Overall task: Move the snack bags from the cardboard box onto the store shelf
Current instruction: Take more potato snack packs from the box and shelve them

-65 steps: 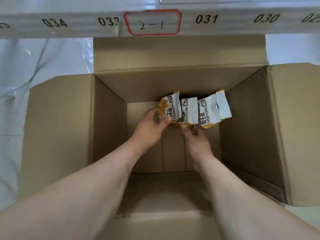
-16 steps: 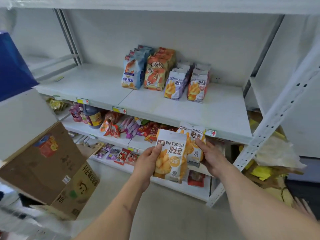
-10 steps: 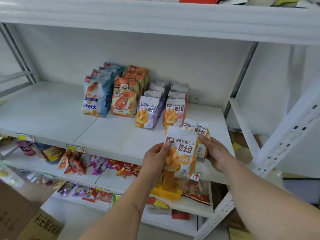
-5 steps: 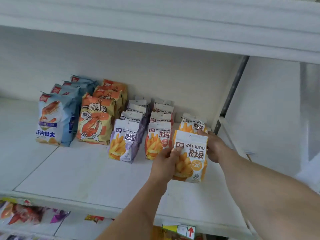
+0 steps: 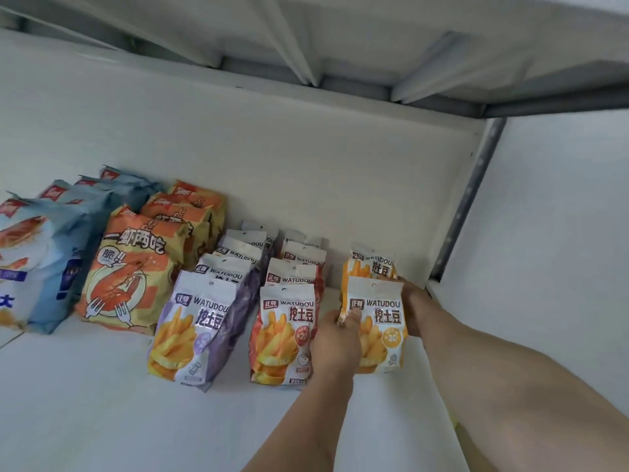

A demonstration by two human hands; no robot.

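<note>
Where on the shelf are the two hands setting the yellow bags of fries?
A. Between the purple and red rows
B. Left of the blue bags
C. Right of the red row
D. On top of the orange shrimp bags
C: both the left hand and the right hand hold the yellow bags just right of the red row, starting a new row.

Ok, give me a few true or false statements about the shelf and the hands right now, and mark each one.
1. Both hands hold yellow WATUDOU bags. True: the left hand grips the front yellow bag, and the right hand is at the bags' right side.
2. The yellow bags stand left of the purple row. False: they stand at the right end, beyond the red row and the purple row.
3. Orange shrimp bags stand between the blue bags and the purple row. True.
4. The cardboard box sits on the shelf. False: no box is in view.
</note>
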